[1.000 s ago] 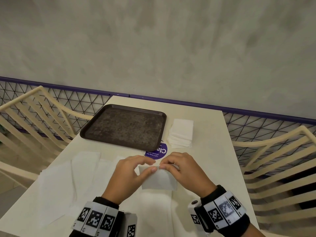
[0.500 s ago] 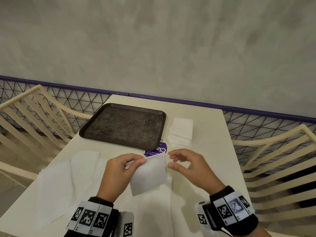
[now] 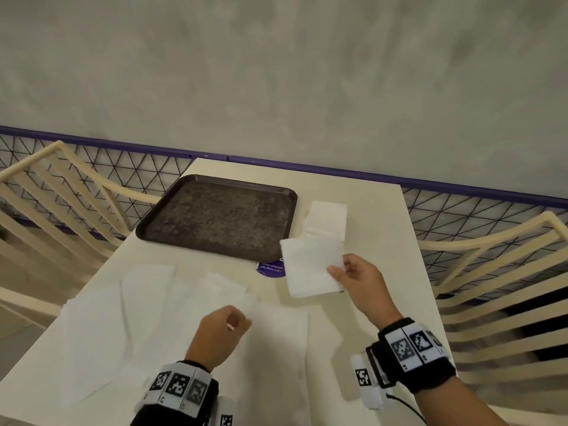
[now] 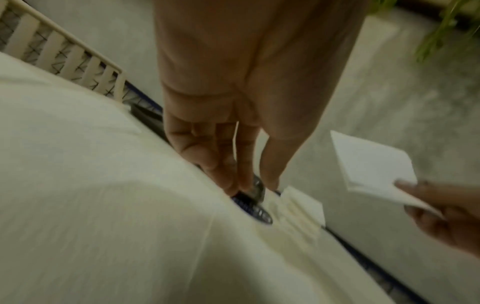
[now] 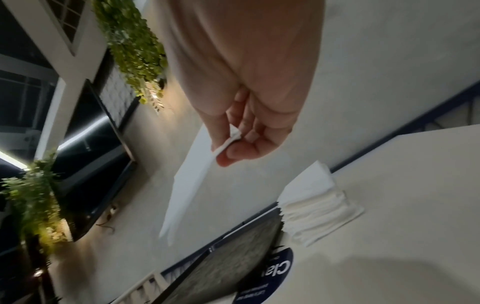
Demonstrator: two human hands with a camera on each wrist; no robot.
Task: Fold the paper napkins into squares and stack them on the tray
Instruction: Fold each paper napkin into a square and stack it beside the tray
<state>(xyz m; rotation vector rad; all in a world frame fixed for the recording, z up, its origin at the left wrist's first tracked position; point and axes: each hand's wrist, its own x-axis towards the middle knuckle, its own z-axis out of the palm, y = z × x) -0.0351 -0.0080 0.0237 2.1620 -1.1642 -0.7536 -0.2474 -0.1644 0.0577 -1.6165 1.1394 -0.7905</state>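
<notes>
- My right hand [image 3: 358, 279] pinches a folded napkin [image 3: 310, 265] by its near right corner, thumb on top and fingers beneath, holding it in the air above the tabletop [image 3: 384, 229].
- From my right wrist the napkin [image 5: 189, 183] shows edge-on, hanging away from my fingers [image 5: 233, 152].
- The held napkin sits between the tray [image 3: 215, 219] and me, just right of the tray's near right corner, partly covering the stack [image 3: 327, 218] of folded napkins behind it.
- That stack lies on the tabletop just right of the tray, not on it.
- The tray is dark and holds nothing that I can see.
- My left hand [image 3: 219, 332] hovers with fingers loosely curled over the unfolded sheets [image 3: 129, 318]; it grips nothing.
- From my left wrist the fingers [image 4: 221, 156] point down, relaxed and close together.
- The sheets lie spread and overlapping on the near left of the tabletop.
- A round purple sticker [image 3: 270, 269] peeks out by the tray's near edge, partly under the held napkin.
- 2 slatted chairs flank the tabletop.
</notes>
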